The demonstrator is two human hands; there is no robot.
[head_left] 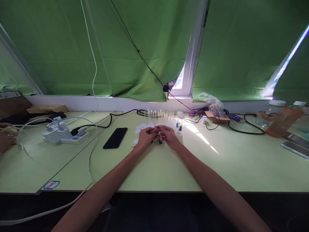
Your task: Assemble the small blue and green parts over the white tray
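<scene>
In the middle of the table, my left hand [146, 137] and my right hand [170, 136] meet at the fingertips. Both are closed, with fingers pinched together. Something thin seems to stick up between them, too small to name. Just behind stand several clear tubes [164, 115] in a row. White round caps [138, 129] lie beside my left hand. A small blue part [160, 141] shows beneath my fingers, along with other tiny pieces partly hidden by the hands. To the right of my right hand, a clear container [179, 129] holds small blue and black parts.
A black phone [115, 138] lies left of my arms. Farther left are a white power strip [70, 137] with plugs, loose cables, and another person's hand [7, 140]. Toward the right sit an open cardboard box [217, 118], a black cable [246, 131] and bottles [285, 120].
</scene>
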